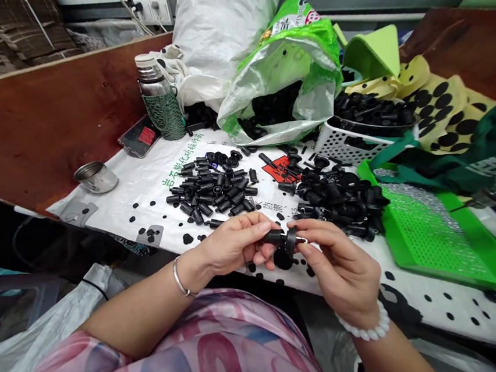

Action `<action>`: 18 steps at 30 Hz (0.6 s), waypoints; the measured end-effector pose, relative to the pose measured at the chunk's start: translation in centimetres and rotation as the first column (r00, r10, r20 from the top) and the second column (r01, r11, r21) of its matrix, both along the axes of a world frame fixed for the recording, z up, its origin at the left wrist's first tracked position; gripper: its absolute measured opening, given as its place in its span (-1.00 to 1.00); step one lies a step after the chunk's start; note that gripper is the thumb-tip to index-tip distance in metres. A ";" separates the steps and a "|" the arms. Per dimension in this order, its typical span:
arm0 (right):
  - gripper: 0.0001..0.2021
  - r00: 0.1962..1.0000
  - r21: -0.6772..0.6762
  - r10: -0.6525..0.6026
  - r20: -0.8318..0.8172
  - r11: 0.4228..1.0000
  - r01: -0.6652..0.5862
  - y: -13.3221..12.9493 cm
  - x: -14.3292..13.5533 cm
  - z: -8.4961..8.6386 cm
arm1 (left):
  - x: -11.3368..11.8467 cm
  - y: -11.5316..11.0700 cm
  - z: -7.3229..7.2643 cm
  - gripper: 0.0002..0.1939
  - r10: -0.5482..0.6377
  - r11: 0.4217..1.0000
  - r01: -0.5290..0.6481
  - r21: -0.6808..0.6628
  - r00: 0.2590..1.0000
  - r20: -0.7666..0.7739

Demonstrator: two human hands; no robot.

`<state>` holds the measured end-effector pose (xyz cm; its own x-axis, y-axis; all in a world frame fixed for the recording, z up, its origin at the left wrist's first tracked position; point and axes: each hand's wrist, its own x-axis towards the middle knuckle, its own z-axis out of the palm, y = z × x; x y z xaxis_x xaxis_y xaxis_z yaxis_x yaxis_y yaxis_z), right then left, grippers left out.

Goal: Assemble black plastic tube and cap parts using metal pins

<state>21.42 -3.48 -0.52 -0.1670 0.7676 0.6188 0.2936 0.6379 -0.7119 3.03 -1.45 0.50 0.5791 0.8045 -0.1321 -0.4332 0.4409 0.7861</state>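
Between thumb and fingers, my left hand (243, 238) grips a black plastic cylinder (273, 236). My right hand (340, 268) pinches a black round cap (290, 241) with a pale metal hook (302, 240) sticking out toward the fingertips. The cylinder and the cap are in line, with a short light-coloured pin showing between them. Behind my left hand lies a pile of black cylinders (216, 189). Behind my right hand is a heap of black caps and joined pieces (338, 197), some with metal hooks.
A green tray (417, 249) of small metal pieces (429, 218) lies at right. Behind stand a green-white bag (286, 67) of black parts and a white basket (348, 146). At left are a thermos (159, 104), a phone (139, 136) and a metal cup (96, 177).
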 end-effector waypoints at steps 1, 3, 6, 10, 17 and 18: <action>-0.81 1.000 -0.003 -0.001 0.010 1.000 0.001 0.0 0.2 -0.1 | 0.1 0.0 0.0 -0.70 -0.003 1.000 0.003 -0.015 1.000 0.005; -0.73 0.998 0.004 0.016 0.060 1.000 -0.016 0.1 0.5 -0.1 | 0.2 -0.1 0.0 -0.70 -0.002 1.000 0.002 -0.031 1.000 0.003; -0.52 0.976 0.048 0.069 0.206 0.996 -0.080 -0.1 0.9 0.2 | 0.2 -0.1 -0.3 -0.69 -0.002 0.999 0.002 -0.043 1.000 -0.008; -0.50 0.929 0.201 0.004 0.369 0.976 -0.084 -0.5 1.1 0.9 | 0.1 -0.2 -0.5 -0.69 -0.030 0.998 0.029 -0.052 0.999 -0.019; -0.54 0.866 0.248 0.029 0.499 0.953 -0.175 -0.2 1.7 1.3 | -0.2 -0.4 -0.5 -0.64 -0.119 0.991 0.113 -0.073 0.989 -0.089; -0.54 0.865 0.230 0.045 0.499 0.956 -0.183 -0.1 1.7 1.3 | -0.2 -0.4 -0.5 -0.62 -0.118 0.991 0.112 -0.067 0.987 -0.107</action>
<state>23.17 -3.63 0.77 -0.5734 0.5468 0.6101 0.4698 0.8295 -0.3019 2.80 -1.89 0.00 0.6465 0.7218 -0.2471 -0.2889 0.5314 0.7964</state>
